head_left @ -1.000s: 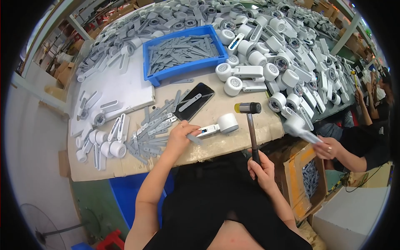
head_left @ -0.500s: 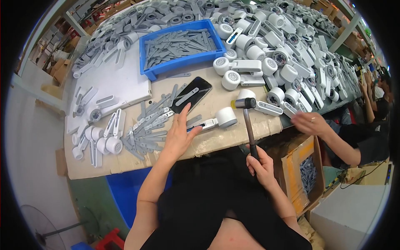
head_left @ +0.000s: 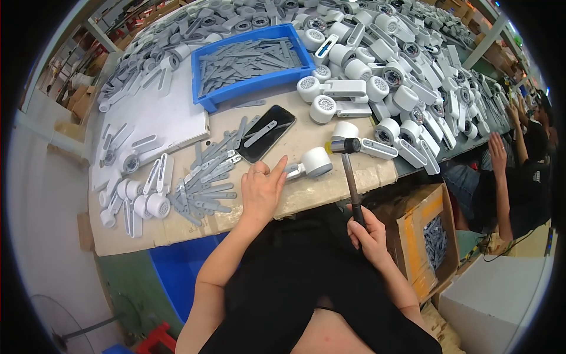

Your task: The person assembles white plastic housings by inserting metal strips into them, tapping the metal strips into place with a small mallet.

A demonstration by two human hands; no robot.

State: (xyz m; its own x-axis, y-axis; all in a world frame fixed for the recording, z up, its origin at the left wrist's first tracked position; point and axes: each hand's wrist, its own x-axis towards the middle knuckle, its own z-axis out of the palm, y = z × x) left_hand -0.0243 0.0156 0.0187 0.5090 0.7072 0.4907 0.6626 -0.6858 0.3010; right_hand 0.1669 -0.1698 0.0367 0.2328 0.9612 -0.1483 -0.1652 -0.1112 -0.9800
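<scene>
My left hand (head_left: 262,190) lies over the handle of a white round-headed device (head_left: 317,161) near the table's front edge. Its fingers are bent around that handle and cover most of it; a grey end shows beside the thumb. In my right hand (head_left: 368,228) is a hammer (head_left: 352,183), gripped by its dark handle. The hammer's head, yellowish on one side and black on the other, is just right of the device's round head. Loose grey strips (head_left: 207,184) lie fanned out left of my left hand. Beyond it rests a black phone (head_left: 268,134) with one strip (head_left: 260,134) on top.
A blue bin (head_left: 254,84) full of grey strips stands behind the phone. White and grey round-headed devices (head_left: 407,97) are heaped across the back and right. More lie at the left (head_left: 158,205). Below the table's right edge, a cardboard box (head_left: 413,251) holds grey parts. A co-worker (head_left: 516,194) sits at the right.
My left hand has moved slightly right and closed over the device's handle. The hammer has hardly moved. A co-worker's hand has drawn back from the pile at the right.
</scene>
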